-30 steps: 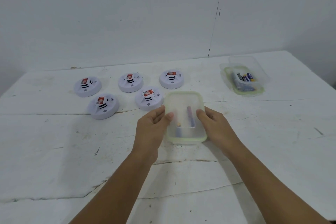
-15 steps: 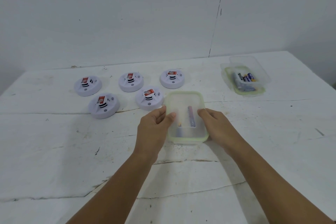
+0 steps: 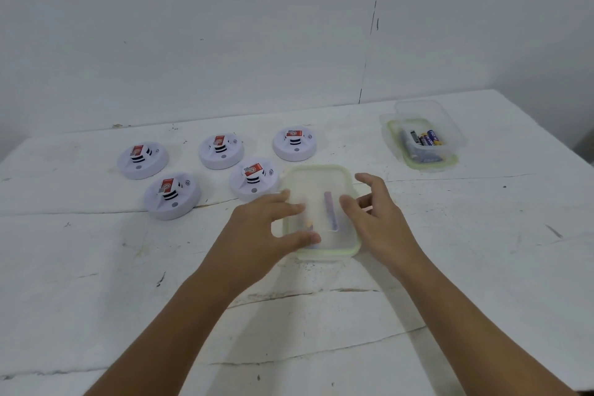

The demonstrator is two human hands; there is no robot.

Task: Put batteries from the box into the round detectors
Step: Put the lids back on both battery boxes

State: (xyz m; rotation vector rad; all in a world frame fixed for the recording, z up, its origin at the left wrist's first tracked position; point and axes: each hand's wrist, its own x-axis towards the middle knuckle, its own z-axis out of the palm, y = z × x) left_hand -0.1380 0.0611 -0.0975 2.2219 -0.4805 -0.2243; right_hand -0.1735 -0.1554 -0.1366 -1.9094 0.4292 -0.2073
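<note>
My left hand (image 3: 257, 228) lay at the left edge of the closed translucent plastic box with the pale green rim (image 3: 321, 212), fingers straight and spread, thumb resting on its near-left corner. My right hand (image 3: 374, 219) sat at the box's right edge with loosely bent, parted fingers, gripping nothing; whether they touched the lid I could not tell. Through the frosted lid I made out blurred batteries (image 3: 329, 210) lying lengthwise inside the box. Five round white detectors (image 3: 254, 178) with red labels lay to the left of the box and just beyond it, the nearest almost touching its far-left corner. Well to the right of the box and farther back stood an open clear plastic tub (image 3: 421, 138) with dark batteries in it. Everything rested on the scuffed white table (image 3: 96, 267).
</note>
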